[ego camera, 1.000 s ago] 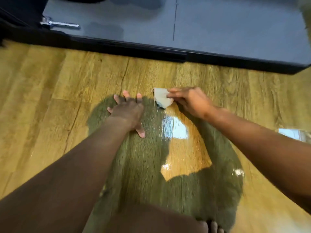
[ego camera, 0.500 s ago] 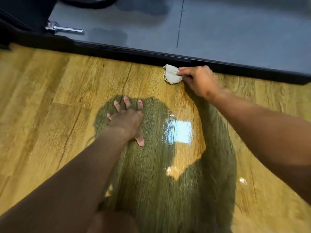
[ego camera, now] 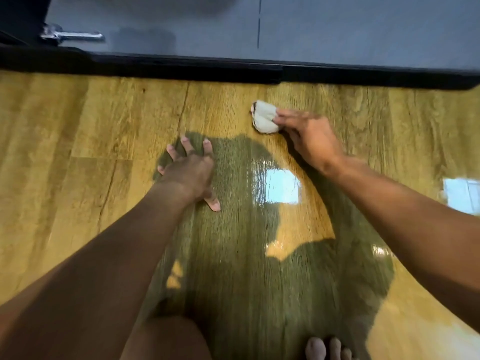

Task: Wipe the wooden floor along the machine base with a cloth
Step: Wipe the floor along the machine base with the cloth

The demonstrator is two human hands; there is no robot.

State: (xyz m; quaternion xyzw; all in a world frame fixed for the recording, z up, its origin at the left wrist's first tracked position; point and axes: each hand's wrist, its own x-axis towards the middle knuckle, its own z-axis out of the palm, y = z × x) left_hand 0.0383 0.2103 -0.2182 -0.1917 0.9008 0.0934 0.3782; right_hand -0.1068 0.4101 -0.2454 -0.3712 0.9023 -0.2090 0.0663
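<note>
Cloth (ego camera: 264,117): small, off-white, crumpled into a wad. It lies on the wooden floor (ego camera: 104,120), gripped at its right side by the right hand (ego camera: 313,141). It sits near the machine base (ego camera: 181,65), not touching it. Floor: glossy yellow-brown planks. Base: black edge strip, grey surface behind.

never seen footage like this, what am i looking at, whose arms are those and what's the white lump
There is no robot: a person wears a camera on the head, looking down at their own arms. Below is a wooden floor, with a black machine base along the top. The left hand rests flat on the floor, fingers spread. The right hand grips a crumpled cloth, your white lump, on the boards short of the base. Toes show at the bottom.
</note>
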